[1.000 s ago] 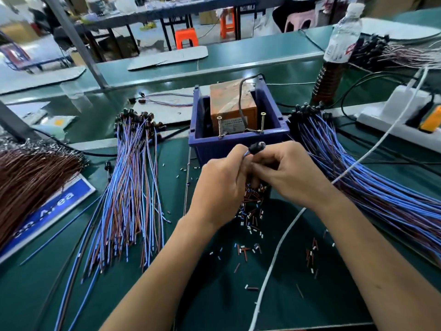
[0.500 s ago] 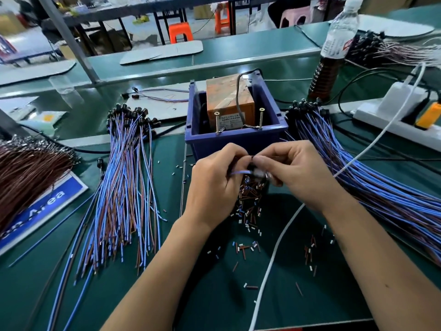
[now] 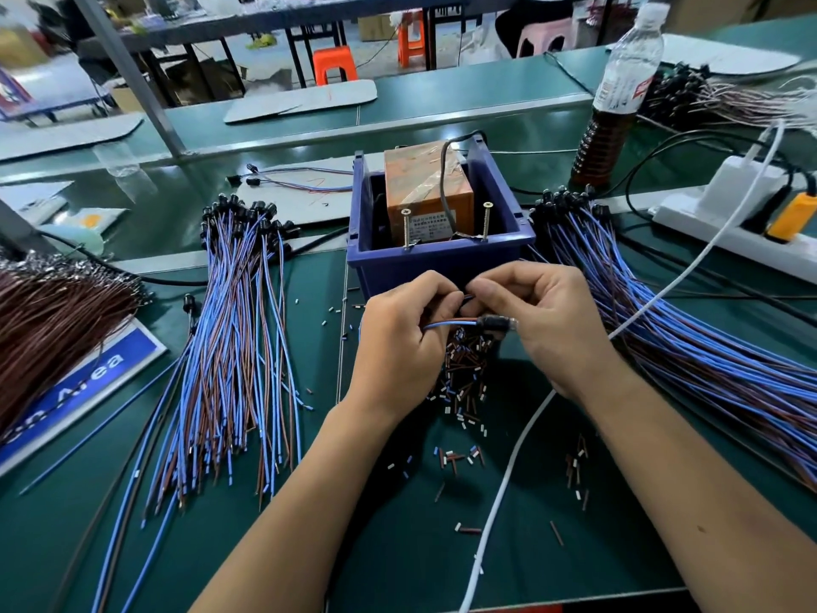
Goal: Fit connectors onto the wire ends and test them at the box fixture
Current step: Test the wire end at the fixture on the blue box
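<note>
My left hand point(image 3: 400, 342) grips a thin blue-and-brown wire pair point(image 3: 448, 324) that runs rightward between my two hands. The pair ends in a small black connector point(image 3: 495, 324), which my right hand point(image 3: 546, 318) holds from the right; its fingertips also pinch near the left hand's fingertips above the wire. Both hands hover just in front of the blue box fixture point(image 3: 437, 263). Inside the box stands an orange taped block point(image 3: 426, 188) with two upright screws point(image 3: 406, 227) at its front. Below my hands lies a heap of small brown and blue sleeve pieces point(image 3: 464, 378).
A fan of blue and brown wires with black ends point(image 3: 234, 347) lies left, a similar bundle point(image 3: 689, 347) right, and brown wires point(image 3: 48, 329) at the far left. A white cable point(image 3: 508, 475) crosses the mat. A bottle point(image 3: 614, 104) and a power strip point(image 3: 725, 227) stand back right.
The connector, raised near the box rim a second ago, has come down and now lies sideways between my hands. The wire pair has been drawn out leftward.
</note>
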A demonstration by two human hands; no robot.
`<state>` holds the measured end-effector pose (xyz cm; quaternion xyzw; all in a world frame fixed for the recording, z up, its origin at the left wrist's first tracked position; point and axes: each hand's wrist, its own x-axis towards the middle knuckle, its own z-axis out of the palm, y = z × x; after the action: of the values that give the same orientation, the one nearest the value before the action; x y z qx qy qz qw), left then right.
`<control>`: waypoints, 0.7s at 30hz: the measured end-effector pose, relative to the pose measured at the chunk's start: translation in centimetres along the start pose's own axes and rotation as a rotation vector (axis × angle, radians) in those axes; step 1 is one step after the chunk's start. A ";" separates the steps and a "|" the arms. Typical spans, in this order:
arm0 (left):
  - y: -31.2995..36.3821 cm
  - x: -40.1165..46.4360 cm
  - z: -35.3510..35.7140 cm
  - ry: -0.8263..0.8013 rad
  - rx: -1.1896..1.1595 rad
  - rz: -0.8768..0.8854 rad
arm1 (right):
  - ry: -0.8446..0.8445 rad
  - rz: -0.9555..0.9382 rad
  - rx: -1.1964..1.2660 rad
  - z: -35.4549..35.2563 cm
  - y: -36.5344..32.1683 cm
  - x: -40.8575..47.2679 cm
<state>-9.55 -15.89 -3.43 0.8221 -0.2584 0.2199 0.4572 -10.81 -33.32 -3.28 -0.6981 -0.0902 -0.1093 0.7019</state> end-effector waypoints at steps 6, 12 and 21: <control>0.1 0.0 0.0 0.053 -0.042 -0.069 | 0.031 0.140 0.087 0.0 -0.1 0.1; 0.2 -0.1 0.1 0.035 -0.076 -0.104 | -0.006 -0.005 -0.062 -0.2 0.0 0.0; 0.1 0.0 -0.2 0.113 -0.123 -0.155 | 0.119 -0.090 -0.116 -0.5 0.3 0.1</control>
<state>-9.62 -15.71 -3.28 0.7962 -0.1808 0.2136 0.5364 -10.63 -33.86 -3.50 -0.7249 -0.0731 -0.1870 0.6589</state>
